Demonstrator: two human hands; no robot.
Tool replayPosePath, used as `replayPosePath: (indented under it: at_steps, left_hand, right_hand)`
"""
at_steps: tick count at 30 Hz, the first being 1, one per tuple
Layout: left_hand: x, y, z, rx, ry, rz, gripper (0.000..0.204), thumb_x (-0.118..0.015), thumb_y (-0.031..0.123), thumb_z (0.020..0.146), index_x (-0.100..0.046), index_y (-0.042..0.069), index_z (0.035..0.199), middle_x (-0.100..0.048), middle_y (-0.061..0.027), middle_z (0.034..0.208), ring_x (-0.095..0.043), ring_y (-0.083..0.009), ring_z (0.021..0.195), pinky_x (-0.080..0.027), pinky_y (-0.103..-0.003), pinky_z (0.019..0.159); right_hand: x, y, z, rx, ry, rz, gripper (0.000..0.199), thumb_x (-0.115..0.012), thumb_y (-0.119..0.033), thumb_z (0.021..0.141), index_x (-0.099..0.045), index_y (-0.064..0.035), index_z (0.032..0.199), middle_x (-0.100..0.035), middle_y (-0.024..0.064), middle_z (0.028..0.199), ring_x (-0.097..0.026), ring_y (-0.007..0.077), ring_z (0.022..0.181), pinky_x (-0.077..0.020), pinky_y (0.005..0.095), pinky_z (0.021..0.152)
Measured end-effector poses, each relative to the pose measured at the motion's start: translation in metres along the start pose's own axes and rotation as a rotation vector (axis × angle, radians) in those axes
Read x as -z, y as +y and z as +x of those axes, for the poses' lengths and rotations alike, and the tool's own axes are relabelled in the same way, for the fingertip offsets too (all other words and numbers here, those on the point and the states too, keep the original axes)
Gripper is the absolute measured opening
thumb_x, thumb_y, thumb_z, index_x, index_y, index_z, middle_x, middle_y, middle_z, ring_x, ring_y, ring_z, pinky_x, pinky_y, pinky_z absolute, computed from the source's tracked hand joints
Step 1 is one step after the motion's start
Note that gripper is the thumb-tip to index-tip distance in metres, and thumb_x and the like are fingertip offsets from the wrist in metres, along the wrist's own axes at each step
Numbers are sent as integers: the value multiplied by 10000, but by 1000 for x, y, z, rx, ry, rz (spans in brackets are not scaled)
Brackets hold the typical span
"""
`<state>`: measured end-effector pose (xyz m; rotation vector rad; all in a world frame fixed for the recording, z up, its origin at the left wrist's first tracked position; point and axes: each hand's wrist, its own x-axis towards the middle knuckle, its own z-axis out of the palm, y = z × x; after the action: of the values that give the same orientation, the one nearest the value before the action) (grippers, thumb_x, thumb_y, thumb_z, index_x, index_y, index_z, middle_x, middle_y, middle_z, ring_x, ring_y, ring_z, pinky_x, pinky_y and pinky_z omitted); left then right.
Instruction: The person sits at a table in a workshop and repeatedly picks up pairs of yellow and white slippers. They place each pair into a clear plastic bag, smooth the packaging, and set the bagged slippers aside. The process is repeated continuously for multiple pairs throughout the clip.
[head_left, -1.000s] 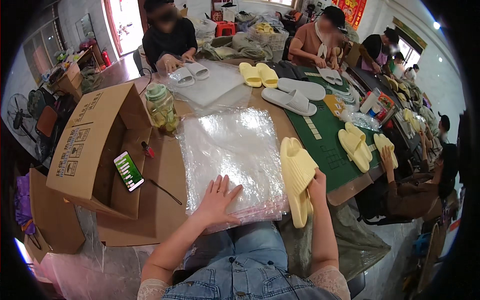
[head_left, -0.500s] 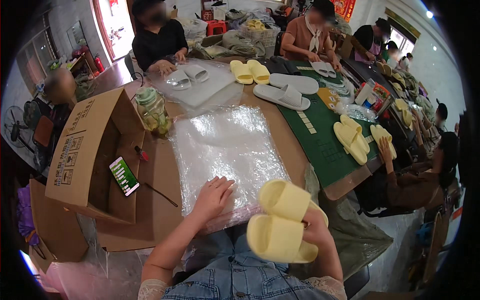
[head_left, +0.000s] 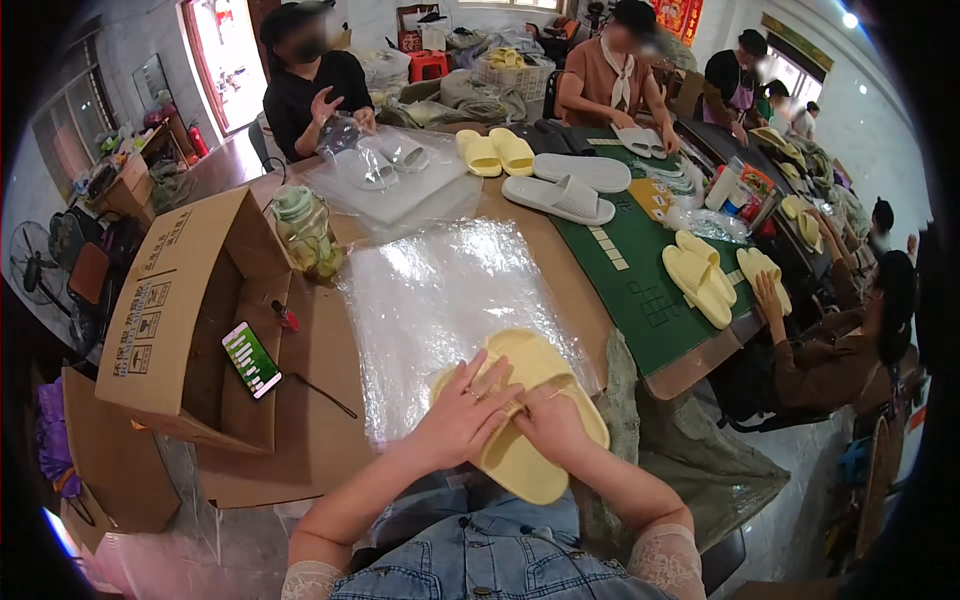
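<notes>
A pair of pale yellow slippers point(head_left: 535, 472) lies close together over the near edge of a stack of clear plastic bags point(head_left: 430, 290). My left hand point(head_left: 468, 412), a ring on one finger, rests across them with its fingers stretched out and slightly spread. At the strap, my right hand point(head_left: 552, 425) is closed on the slippers, its fingertips partly hidden. Both hands nearly meet there, and the left one covers part of one slipper.
Left of the bags stand an open cardboard box point(head_left: 180, 330) with a phone point(head_left: 251, 359) and a glass jar point(head_left: 305, 235). Grey slippers point(head_left: 560, 198) and more yellow slippers point(head_left: 700, 280) lie beyond, near a green mat point(head_left: 620, 310). Several people work around the tables.
My right hand has brought the yellow slippers left and down over the bags. My left hand has lifted off the bags onto the slippers. Across the table, a person has raised a hand.
</notes>
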<state>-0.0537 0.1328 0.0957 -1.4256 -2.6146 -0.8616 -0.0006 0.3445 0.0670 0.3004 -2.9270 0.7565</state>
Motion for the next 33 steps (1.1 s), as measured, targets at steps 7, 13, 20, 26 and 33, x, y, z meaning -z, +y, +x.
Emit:
replayPosePath:
  at_steps: [7,13,20,26,33]
  left_hand:
    - [19,14,1,-13,101,-88,479,-505,174,1011,-485,105,1485,-318,-148,1631,-210,-419,1523,-210,-521,1235]
    - [17,-2,-11,-13,84,-45,478,-503,176,1009,-500,118,1484,-337,-154,1620,-234,-424,1512,-212,-508,1239]
    - [-6,-28,-26,17,-90,-71,564,-553,389,1003,-484,135,1502,-342,-175,1612,-279,-445,1485,-261,-487,1224]
    - [-1,-46,-37,46,39,-218,604,-627,415,962,-508,128,1480,-427,-164,1560,-399,-397,1430,-343,-486,1178]
    - [-5,-53,-66,95,326,-123,451,-715,266,909,-631,92,1317,-533,-149,1467,-460,-379,1389,-378,-463,1162]
  right_hand:
    - [-21,-10,95,-86,80,129,255,-570,-266,945,-615,-30,1032,-599,218,1042,-643,434,939,-511,546,806]
    - [-51,-17,160,-230,111,51,248,-584,-254,949,-621,-43,1074,-595,207,1075,-649,414,983,-517,541,832]
    - [-100,37,145,114,336,129,380,-697,-286,914,-596,-6,1150,-558,211,1053,-592,412,946,-498,510,821]
    - [-71,6,78,110,394,104,498,-728,-199,892,-560,-31,1330,-578,199,1227,-592,398,1083,-502,469,919]
    - [-74,9,18,117,395,130,298,-719,-60,847,-696,-72,1144,-632,173,1171,-629,362,1042,-527,467,880]
